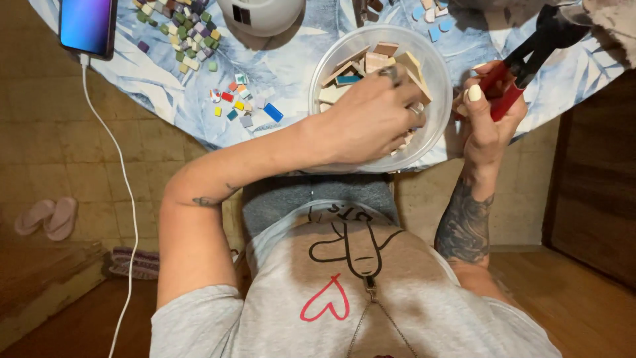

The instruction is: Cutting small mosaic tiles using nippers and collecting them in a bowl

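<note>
Head view: your left hand [374, 119] digs fingers-curled into the tile bowl [434, 73]; your right hand [487, 116] clamps red-handled nippers [523, 63] beside it.

Warm, dim indoor light overall, and the brightest patch sits on the counter [291, 66] around the clear plastic bowl [437, 86]. Left of the bowl, the phone screen [86, 23] glows blue-violet. Soft shadow pools just below the bowl's near rim. Far from the bowl, the floor corners sink into brown murk. Wide-lens bending curves the edges; the plier handles [523, 59] right of the bowl look slightly smeared.
</note>
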